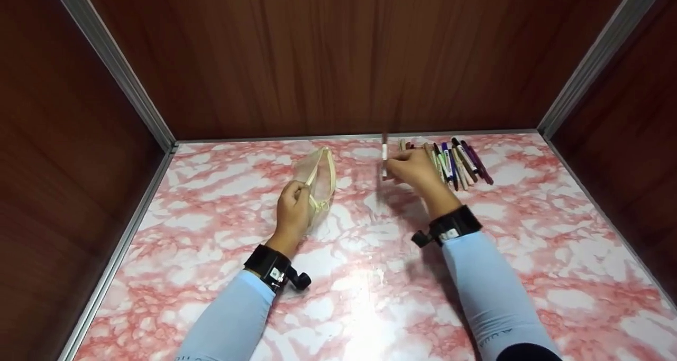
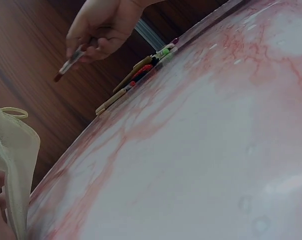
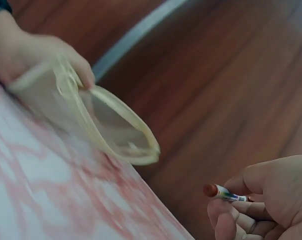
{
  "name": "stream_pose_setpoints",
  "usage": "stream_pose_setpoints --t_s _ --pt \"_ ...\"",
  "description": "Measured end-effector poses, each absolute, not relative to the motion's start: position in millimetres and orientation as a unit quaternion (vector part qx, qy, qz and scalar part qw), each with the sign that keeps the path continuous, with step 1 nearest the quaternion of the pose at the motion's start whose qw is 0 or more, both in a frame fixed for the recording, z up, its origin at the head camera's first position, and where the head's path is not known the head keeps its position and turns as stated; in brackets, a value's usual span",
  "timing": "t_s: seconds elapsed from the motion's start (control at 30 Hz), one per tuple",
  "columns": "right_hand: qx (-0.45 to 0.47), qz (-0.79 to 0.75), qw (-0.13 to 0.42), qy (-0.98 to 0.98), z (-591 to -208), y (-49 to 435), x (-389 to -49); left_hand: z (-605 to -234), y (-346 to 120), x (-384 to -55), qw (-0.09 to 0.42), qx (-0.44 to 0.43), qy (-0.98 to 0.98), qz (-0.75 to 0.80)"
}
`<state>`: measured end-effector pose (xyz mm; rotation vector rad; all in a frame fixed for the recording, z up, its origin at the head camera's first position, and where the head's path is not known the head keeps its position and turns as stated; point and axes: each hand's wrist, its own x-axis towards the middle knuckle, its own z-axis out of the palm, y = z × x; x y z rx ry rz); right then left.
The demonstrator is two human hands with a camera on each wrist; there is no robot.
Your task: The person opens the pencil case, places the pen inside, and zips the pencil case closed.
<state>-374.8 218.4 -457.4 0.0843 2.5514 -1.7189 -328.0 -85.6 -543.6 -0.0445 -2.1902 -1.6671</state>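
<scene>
My left hand [image 1: 293, 207] grips the rim of a sheer cream mesh pouch [image 1: 332, 178]. The mouth of the pouch stands open, its pale edging making a loop in the right wrist view. To the right, my right hand [image 1: 418, 169] pinches a white-barrelled marker [image 3: 225, 193] with a reddish-brown cap, raised above the table. In the left wrist view the marker [image 2: 68, 66] tilts downward, cap end lowest, apart from the pouch [image 2: 21, 150]. Just beyond and right of the right hand lies a row of markers and pens [image 1: 449, 163], partly hidden by that hand.
The table [image 1: 211, 244] has a red and white marbled top. Dark wood panels [image 1: 338, 59] enclose it at the back and both sides, with metal strips [image 1: 121, 81] along the corners. Each wrist wears a black camera strap [image 1: 456, 227].
</scene>
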Motion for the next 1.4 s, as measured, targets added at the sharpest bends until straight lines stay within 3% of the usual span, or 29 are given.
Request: stream_pose_setpoints --t_s 0.23,0.43,0.8,1.1,1.3,1.4 --pt "-0.005 -0.576 0.108 0.810 -457 158 -372 -545 -88 -329 0.207 -0.025 -0.782 -0.588" --pt "-0.031 -0.625 0.131 0.769 -465 116 -369 -546 -90 -330 0.219 -0.022 -0.780 -0.586" --pt "-0.019 -0.631 0.174 0.756 -474 90 -372 -546 -86 -329 0.217 -0.021 -0.784 -0.581" --pt "-0.061 -0.608 0.142 0.779 -481 121 -374 -545 -86 -329 0.225 -0.028 -0.787 -0.575" --pt "-0.005 -0.590 0.138 0.795 -469 177 -376 -546 -86 -329 0.227 -0.039 -0.783 -0.578" --pt "0.027 -0.603 0.109 0.790 -465 207 -379 -547 -86 -330 0.228 -0.040 -0.782 -0.578"
